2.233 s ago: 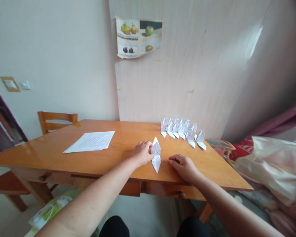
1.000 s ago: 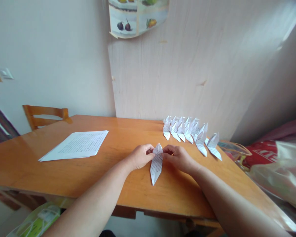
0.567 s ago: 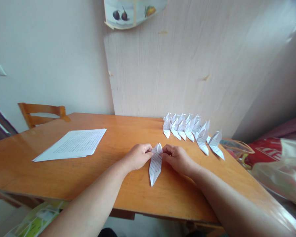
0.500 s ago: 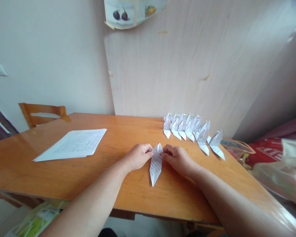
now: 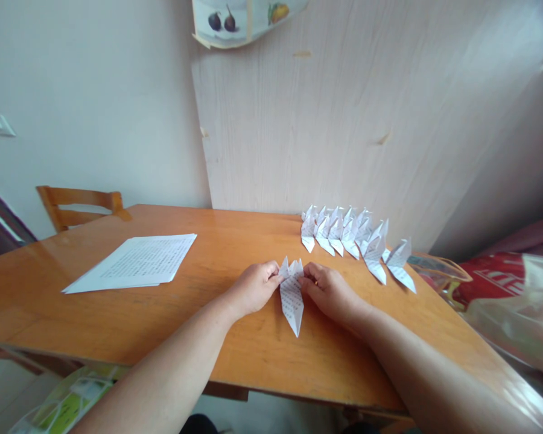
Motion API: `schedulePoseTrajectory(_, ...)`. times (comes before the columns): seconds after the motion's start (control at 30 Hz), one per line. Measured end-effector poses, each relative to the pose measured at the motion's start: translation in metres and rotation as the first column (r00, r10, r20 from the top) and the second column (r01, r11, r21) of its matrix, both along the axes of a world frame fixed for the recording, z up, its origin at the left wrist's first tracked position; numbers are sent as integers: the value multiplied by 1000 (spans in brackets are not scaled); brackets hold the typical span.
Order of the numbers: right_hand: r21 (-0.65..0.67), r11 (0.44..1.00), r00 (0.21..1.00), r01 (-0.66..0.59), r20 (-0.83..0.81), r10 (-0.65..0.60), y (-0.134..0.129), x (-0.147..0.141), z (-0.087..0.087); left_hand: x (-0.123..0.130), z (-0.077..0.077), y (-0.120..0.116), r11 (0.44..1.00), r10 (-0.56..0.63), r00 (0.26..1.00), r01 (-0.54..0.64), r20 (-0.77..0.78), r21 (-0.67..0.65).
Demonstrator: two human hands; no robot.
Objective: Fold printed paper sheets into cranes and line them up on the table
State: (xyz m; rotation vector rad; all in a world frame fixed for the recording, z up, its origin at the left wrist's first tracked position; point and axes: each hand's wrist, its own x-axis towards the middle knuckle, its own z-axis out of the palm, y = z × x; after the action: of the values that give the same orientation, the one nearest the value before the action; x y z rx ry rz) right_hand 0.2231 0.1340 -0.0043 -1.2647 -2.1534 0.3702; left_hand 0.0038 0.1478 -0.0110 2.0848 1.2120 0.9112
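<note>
A folded sheet of printed white paper (image 5: 292, 301) stands between my two hands above the table, its long point toward me and several smaller points at its upper end. My left hand (image 5: 254, 288) pinches its upper left edge between thumb and fingers. On the other side, my right hand (image 5: 329, 293) pinches the upper right edge, fingers curled. Behind and to the right, several finished-looking folded paper figures (image 5: 374, 253) of the same printed paper stand in rows.
A stack of printed sheets (image 5: 133, 262) lies on the left of the wooden table (image 5: 235, 241). A wooden chair (image 5: 79, 205) stands beyond the far left edge. Past the right edge are bags, one red (image 5: 491, 280). A pale board and wall rise behind the table.
The folded paper's lower point has swung a little to the right, and a side point now sticks up separately at its upper left. Both hands keep their pinch.
</note>
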Motion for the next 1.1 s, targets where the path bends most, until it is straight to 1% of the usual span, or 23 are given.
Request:
schedulePoseTrajectory(0.23, 4, 1000, 1000, 15, 8, -15, 0, 0, 2, 0, 2, -1, 1000, -22, 999, 21, -33, -21)
schedulePoseTrajectory(0.47, -7, 1000, 1000, 3, 7, -3, -1, 1, 2, 2, 5, -4, 999, -38, 999, 38, -36, 0)
schedulePoseTrajectory(0.67, -45, 999, 998, -25, -56, 22, 1, 5, 0, 2, 4, -5, 999, -48, 998, 48, -28, -6)
schedulePoseTrajectory(0.73, -72, 997, 997, -20, -75, 14, 1, 6, 1, 1, 4, -5, 999, -43, 999, 43, -32, -14)
schedulePoseTrajectory(0.83, -151, 988, 992, -1, -123, -17, 2, 7, 0, 0, 5, -4, 999, -33, 999, 32, -32, -29)
schedulePoseTrajectory(0.93, -219, 975, 981, -16, -191, -27, 3, 7, -2, -2, 3, -2, 998, -29, 1000, 28, -11, -56)
schedulePoseTrajectory(1.1, -268, 963, 965, -33, -258, -39, 6, 10, -8, -6, -3, 2, 996, -33, 999, 34, 13, -85)
